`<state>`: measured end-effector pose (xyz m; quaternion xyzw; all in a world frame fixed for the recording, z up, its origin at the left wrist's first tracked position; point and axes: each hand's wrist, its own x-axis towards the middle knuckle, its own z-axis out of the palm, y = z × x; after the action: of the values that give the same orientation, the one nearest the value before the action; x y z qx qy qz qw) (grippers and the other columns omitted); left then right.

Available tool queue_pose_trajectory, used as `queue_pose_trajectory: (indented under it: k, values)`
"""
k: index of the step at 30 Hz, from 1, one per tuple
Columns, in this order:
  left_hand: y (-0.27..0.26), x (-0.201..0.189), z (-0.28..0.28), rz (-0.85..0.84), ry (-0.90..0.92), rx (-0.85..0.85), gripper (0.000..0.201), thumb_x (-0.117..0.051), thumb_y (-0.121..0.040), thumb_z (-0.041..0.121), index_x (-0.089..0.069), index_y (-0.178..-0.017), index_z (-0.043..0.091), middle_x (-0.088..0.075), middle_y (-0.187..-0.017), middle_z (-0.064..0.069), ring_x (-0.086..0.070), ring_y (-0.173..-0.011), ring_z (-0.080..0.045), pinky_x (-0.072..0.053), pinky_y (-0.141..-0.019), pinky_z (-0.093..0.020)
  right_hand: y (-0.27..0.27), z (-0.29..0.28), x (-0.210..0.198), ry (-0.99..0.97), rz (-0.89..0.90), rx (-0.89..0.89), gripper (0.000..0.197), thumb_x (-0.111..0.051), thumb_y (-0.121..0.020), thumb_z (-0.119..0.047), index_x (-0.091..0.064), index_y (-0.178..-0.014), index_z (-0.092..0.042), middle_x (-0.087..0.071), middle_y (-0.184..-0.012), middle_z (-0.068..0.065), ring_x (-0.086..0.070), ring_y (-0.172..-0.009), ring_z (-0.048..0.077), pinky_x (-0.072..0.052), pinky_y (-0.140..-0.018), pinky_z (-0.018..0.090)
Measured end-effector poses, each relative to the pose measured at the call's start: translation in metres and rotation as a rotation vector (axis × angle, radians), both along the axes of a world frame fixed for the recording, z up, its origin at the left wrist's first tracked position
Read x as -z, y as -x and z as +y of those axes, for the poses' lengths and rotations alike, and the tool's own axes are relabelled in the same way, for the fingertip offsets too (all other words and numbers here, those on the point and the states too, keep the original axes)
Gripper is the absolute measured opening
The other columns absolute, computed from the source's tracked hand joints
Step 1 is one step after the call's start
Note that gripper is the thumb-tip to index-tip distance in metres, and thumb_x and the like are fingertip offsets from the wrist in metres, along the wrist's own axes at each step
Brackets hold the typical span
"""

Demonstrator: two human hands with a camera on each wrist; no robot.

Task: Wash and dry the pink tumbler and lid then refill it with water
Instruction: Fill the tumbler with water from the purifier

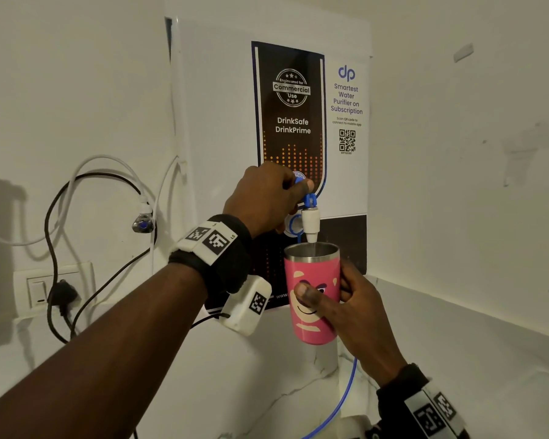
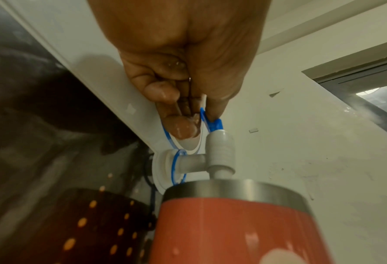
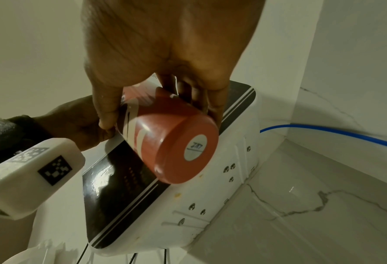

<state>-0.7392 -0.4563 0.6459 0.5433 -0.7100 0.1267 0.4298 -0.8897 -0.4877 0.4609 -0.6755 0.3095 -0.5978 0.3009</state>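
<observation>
The left hand pinches the blue plastic tap lever on the white wall-mounted water purifier. Directly below it, the right hand grips the pink steel-rimmed tumbler under the white spout. This looks like the refilling step; next, release the lever before the water reaches the rim.

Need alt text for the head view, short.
A right hand holds an open pink tumbler upright under the white spout of a wall-mounted water purifier, while the left hand pinches the blue tap lever above it. Cables and a wall socket are at left.
</observation>
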Motion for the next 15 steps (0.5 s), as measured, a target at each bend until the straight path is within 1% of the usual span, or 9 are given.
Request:
queue_pose_trajectory:
  k: [3, 5, 7, 9, 10, 13, 15]
  values:
    - [-0.0015, -0.0011, -0.0002, 0.014, -0.005, 0.01, 0.041, -0.062, -0.106, 0.047, -0.075, -0.097, 0.01, -0.076, -0.088, -0.008, -0.063, -0.06, -0.014, -0.064, -0.083, -0.041, -0.0001, -0.0005, -0.0011, 0.005, -0.001, 0.002, 0.059, -0.075, -0.069, -0.063, -0.053, -0.121, -0.046, -0.071, -0.115, -0.013, -0.074, -0.095, 0.016, -0.063, -0.086, 0.035]
    - [-0.0021, -0.001, -0.0004, 0.007, -0.003, 0.011, 0.041, -0.062, -0.105, 0.048, -0.075, -0.094, 0.011, -0.076, -0.087, -0.007, -0.063, -0.059, -0.012, -0.064, -0.084, -0.04, -0.0002, -0.0007, -0.002, 0.007, 0.0, 0.006, 0.063, -0.075, -0.069, -0.062, -0.053, -0.125, -0.043, -0.071, -0.117, -0.012, -0.074, -0.095, 0.015, -0.063, -0.086, 0.033]
    - [-0.0027, 0.0006, -0.0018, 0.008, 0.001, 0.008, 0.042, -0.062, -0.105, 0.05, -0.074, -0.091, 0.012, -0.076, -0.087, -0.008, -0.064, -0.061, -0.015, -0.064, -0.084, -0.043, 0.0002, -0.0011, -0.0023, 0.007, -0.001, 0.009, 0.065, -0.075, -0.07, -0.06, -0.053, -0.127, -0.04, -0.071, -0.117, -0.011, -0.074, -0.095, 0.015, -0.063, -0.085, 0.032]
    - [-0.0035, 0.0015, -0.0038, 0.016, 0.002, 0.007, 0.043, -0.062, -0.104, 0.051, -0.074, -0.09, 0.012, -0.076, -0.086, -0.008, -0.066, -0.063, -0.019, -0.064, -0.084, -0.046, 0.0006, -0.0015, -0.0024, 0.007, -0.001, 0.008, 0.066, -0.076, -0.071, -0.059, -0.053, -0.13, -0.039, -0.071, -0.117, -0.01, -0.074, -0.096, 0.016, -0.063, -0.086, 0.035]
    - [-0.0037, 0.0019, -0.0046, 0.019, 0.0, 0.008, 0.043, -0.062, -0.104, 0.051, -0.074, -0.09, 0.013, -0.076, -0.085, -0.008, -0.067, -0.064, -0.019, -0.064, -0.084, -0.047, 0.0009, -0.0014, -0.0024, 0.006, 0.002, 0.007, 0.067, -0.076, -0.07, -0.059, -0.053, -0.13, -0.039, -0.071, -0.117, -0.01, -0.074, -0.096, 0.016, -0.063, -0.086, 0.035]
    - [-0.0052, 0.0027, -0.0061, 0.03, -0.002, 0.011, 0.043, -0.062, -0.104, 0.053, -0.074, -0.09, 0.014, -0.075, -0.085, -0.007, -0.068, -0.064, -0.02, -0.064, -0.083, -0.048, 0.002, -0.0008, -0.0016, 0.003, 0.004, 0.005, 0.063, -0.075, -0.069, -0.06, -0.052, -0.126, -0.043, -0.07, -0.115, -0.013, -0.074, -0.095, 0.014, -0.063, -0.083, 0.029]
    - [-0.0063, 0.0033, -0.0072, 0.033, 0.003, 0.011, 0.044, -0.063, -0.104, 0.053, -0.074, -0.089, 0.013, -0.075, -0.083, -0.008, -0.068, -0.065, -0.022, -0.064, -0.082, -0.05, 0.0022, -0.0006, -0.0011, 0.003, 0.004, 0.01, 0.059, -0.076, -0.069, -0.06, -0.053, -0.122, -0.045, -0.07, -0.114, -0.014, -0.074, -0.094, 0.015, -0.063, -0.083, 0.03]
